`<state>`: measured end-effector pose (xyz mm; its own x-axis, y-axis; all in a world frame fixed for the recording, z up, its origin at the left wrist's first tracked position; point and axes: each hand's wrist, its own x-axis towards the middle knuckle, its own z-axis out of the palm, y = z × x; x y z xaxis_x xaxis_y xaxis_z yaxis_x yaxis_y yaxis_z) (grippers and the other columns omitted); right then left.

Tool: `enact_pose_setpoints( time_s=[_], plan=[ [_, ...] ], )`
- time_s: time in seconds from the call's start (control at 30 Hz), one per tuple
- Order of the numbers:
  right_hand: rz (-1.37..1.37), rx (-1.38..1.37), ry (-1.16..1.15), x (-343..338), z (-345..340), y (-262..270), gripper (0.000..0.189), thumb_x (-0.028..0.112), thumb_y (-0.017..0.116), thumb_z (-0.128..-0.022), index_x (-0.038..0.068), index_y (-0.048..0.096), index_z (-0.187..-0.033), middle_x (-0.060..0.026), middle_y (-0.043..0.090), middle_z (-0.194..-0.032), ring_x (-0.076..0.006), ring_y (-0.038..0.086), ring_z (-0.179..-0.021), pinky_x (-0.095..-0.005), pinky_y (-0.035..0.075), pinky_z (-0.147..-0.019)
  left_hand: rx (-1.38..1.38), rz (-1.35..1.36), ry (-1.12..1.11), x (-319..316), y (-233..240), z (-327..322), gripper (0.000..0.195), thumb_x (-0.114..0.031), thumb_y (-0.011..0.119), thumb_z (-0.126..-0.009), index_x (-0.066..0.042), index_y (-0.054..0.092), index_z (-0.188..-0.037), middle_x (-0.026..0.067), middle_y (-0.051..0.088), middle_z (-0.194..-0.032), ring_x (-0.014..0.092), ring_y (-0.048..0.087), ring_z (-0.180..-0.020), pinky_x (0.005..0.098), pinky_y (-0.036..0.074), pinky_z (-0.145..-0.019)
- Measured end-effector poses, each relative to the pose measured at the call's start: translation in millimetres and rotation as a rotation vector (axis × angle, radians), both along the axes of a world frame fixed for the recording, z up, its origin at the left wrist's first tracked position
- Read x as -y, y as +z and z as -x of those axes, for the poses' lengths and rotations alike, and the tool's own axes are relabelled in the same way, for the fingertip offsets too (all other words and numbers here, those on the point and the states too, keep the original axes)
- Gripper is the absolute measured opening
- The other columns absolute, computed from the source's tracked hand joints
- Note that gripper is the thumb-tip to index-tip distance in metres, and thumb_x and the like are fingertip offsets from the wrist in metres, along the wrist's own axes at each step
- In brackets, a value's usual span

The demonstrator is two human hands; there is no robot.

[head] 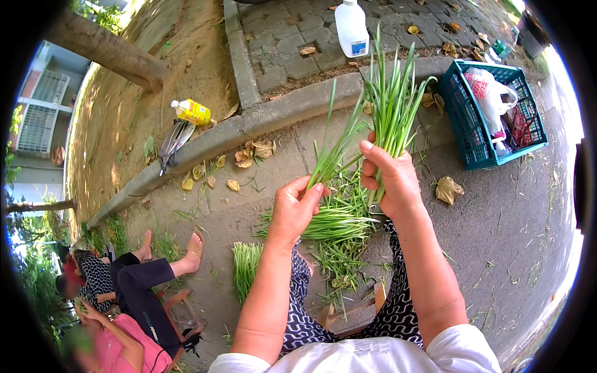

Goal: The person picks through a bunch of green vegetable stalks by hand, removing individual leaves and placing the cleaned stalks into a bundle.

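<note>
In my right hand [389, 175] is a thick bunch of garlic chives [392, 102], pale stem ends down and green leaf tips up. My left hand [298, 205] pinches a thinner clump of chives [333, 156] between thumb and fingers, its leaves leaning toward the bunch. Below the hands, a heap of chives [340, 224] lies on the ground between my knees, with loose trimmed leaves [343, 261] scattered around it. Left of my left forearm rests a neat bundle of chives [246, 265], partly hidden by the arm.
A teal plastic crate [475, 140] holding bags stands at the right. Along the concrete curb [298, 102] are a white jug [352, 30], a yellow-labelled bottle [192, 112] and a dark pouch [176, 142]. At the left sits a person in pink [135, 345], feet stretched out; others are beyond.
</note>
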<state>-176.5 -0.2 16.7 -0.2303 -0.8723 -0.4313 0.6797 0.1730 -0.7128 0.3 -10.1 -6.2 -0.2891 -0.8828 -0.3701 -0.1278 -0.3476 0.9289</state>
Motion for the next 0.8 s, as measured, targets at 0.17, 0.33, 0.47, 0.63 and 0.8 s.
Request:
enact_pose_setpoints(
  time_s=[0.17, 0.33, 0.47, 0.63, 0.8],
  plan=[
    [0.05, -0.04, 0.124, -2.2, -8.9, 2.1, 0.029, 0.01, 0.067, -0.077, 0.004, 0.049, -0.1, -0.0019, 0.047, -0.059, -0.009, 0.043, -0.046, -0.0232, 0.032, -0.039, 0.142, 0.052, 0.023, 1.3, -6.6, 0.6, 0.014, -0.013, 0.057, -0.086, -0.001, 0.063, -0.091, 0.0008, 0.061, -0.071, 0.003, 0.045, -0.05, 0.0184, 0.034, -0.044],
    [0.061, 0.007, 0.105, -3.5, -15.7, 7.6, 0.026, 0.011, 0.067, -0.078, 0.002, 0.051, -0.097, 0.0002, 0.046, -0.058, -0.0081, 0.041, -0.045, -0.0228, 0.03, -0.039, -0.319, -0.233, 0.207, 9.0, -5.4, -10.8, 0.02, -0.013, 0.058, -0.086, -0.003, 0.06, -0.102, 0.0019, 0.06, -0.079, 0.006, 0.048, -0.056, 0.0189, 0.037, -0.048],
    [-0.003, 0.023, 0.064, -2.2, -17.3, 6.2, 0.029, 0.011, 0.067, -0.077, 0.003, 0.05, -0.098, 0.0001, 0.047, -0.059, -0.0086, 0.041, -0.046, -0.0237, 0.031, -0.039, -0.5, -0.325, 0.34, 10.8, 0.5, -14.6, 0.026, -0.015, 0.057, -0.087, -0.006, 0.057, -0.111, 0.0024, 0.058, -0.085, 0.007, 0.049, -0.062, 0.0189, 0.039, -0.051],
    [-0.003, 0.034, 0.082, -2.4, -21.3, 3.6, 0.028, 0.011, 0.067, -0.077, 0.004, 0.05, -0.098, -0.0001, 0.048, -0.061, -0.0082, 0.043, -0.048, -0.0234, 0.032, -0.04, -0.476, -0.28, 0.358, 11.2, -2.0, -17.7, 0.026, -0.014, 0.056, -0.087, -0.007, 0.056, -0.113, 0.0021, 0.06, -0.09, 0.01, 0.057, -0.072, 0.0214, 0.05, -0.06],
    [-0.002, 0.017, 0.096, -2.8, -25.0, 3.2, 0.027, 0.011, 0.067, -0.077, 0.004, 0.051, -0.097, 0.0002, 0.048, -0.062, -0.0077, 0.043, -0.048, -0.023, 0.033, -0.04, -0.549, -0.33, 0.419, 12.4, -9.3, -22.0, 0.025, -0.012, 0.055, -0.087, -0.009, 0.056, -0.112, 0.0016, 0.061, -0.095, 0.012, 0.06, -0.08, 0.0245, 0.053, -0.064]
  ],
)
